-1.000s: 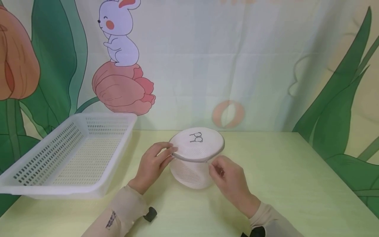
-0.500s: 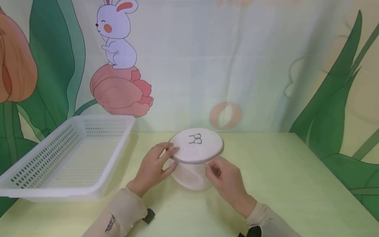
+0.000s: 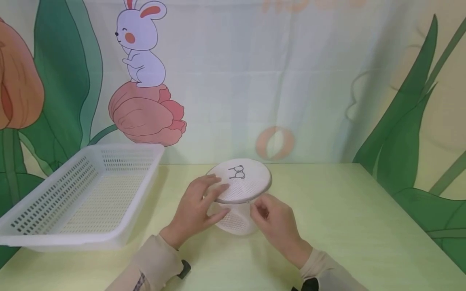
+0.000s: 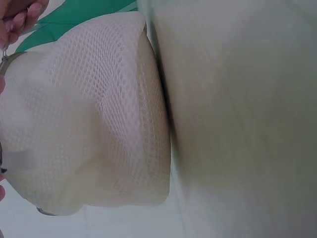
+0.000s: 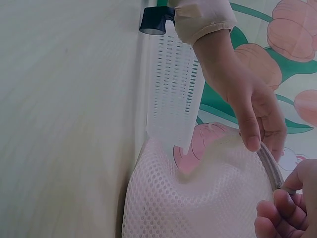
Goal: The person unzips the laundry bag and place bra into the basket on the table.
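A round white mesh bag [image 3: 240, 194] stands in the middle of a pale green table [image 3: 346, 226], a small dark line drawing [image 3: 238, 172] on its flat top [image 3: 253, 178]. A person's left hand [image 3: 196, 208] is spread at the bag's left side, fingertips over the top, thumb below the rim. The right hand [image 3: 277, 222] pinches the small pull [image 4: 5, 52] of the gray zipper [image 5: 270, 166] at the near right rim. A white perforated basket [image 3: 87, 239] sits on the left of the table
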`<state>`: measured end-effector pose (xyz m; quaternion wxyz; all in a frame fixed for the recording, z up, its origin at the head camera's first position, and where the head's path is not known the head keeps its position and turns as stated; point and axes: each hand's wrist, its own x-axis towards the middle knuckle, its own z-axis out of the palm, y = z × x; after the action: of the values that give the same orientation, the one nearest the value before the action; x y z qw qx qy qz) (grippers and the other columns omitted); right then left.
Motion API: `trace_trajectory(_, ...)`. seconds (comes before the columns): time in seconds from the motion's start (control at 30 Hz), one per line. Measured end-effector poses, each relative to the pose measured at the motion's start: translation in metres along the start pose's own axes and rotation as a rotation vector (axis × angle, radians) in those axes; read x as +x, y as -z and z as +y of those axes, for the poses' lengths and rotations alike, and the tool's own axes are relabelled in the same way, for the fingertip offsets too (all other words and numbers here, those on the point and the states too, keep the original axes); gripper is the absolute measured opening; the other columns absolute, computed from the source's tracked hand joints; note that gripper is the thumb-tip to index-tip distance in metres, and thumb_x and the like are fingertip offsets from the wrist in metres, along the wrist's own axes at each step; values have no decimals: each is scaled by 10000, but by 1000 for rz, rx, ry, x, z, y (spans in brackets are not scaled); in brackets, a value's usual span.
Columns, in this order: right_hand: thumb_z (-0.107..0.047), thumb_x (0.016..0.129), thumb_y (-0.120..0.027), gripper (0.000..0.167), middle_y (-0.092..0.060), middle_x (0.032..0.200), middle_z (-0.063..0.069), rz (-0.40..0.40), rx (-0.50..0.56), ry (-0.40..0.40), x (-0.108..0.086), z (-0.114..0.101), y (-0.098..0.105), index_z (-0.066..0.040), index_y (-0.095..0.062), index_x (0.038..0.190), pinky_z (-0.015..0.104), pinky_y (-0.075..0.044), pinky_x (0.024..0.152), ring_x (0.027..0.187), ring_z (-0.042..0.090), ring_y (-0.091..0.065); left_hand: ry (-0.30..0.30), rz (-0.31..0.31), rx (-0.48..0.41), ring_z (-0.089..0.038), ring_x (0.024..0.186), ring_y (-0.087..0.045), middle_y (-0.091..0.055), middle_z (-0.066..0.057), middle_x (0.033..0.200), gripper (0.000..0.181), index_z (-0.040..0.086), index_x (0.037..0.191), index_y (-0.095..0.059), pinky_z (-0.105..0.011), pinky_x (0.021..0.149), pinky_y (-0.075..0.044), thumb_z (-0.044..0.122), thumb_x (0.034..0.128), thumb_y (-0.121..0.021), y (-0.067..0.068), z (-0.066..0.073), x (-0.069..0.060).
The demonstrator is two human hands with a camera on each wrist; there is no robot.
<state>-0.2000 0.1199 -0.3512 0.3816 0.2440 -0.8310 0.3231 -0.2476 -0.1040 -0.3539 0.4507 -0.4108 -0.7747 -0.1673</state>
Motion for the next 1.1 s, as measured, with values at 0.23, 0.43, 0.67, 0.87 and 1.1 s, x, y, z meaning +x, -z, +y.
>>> trace_trajectory(0.23,-48,776,-666,153,-545,624,-73,-4,-1,-1,1,-1,0,-129,-552,713,110,-415,525,578,-14,-471,-6,11,3,-314,1153,-564,-614,-145,1191,485,113,1189,-611,-476,977,-468,379,803,-734,0,14,5)
trace_trajectory(0.43,-49,778,-671,148,-536,622,-76,-3,2,8,1,0,0,-128,-557,723,99,-410,526,576,-17,-469,17,15,3,-303,1121,-572,-607,-142,1186,475,100,1180,-609,-456,952,-482,338,795,-754,-1,22,6)
trace_trajectory(0.67,-51,789,-678,141,-554,633,-68,-15,13,11,0,-3,0,-123,-568,736,105,-413,523,578,-17,-469,31,8,-11,-291,1133,-571,-605,-136,1185,449,96,1168,-608,-419,977,-478,281,790,-765,-4,27,6)
trace_trajectory(0.87,-43,792,-676,132,-577,644,-55,-23,26,22,-1,-5,-1,-116,-578,742,100,-414,522,577,-18,-474,-7,-4,-14,-282,1163,-581,-621,-124,1189,341,116,1163,-607,-396,1006,-477,325,898,-658,-5,29,6)
trace_trajectory(1.1,-40,791,-683,133,-583,639,-51,-39,44,14,-2,-8,-3,-110,-580,743,110,-420,515,572,-22,-468,-6,-26,-4,-284,1169,-585,-621,-126,1192,322,126,1158,-608,-404,997,-486,299,891,-651,-7,29,3)
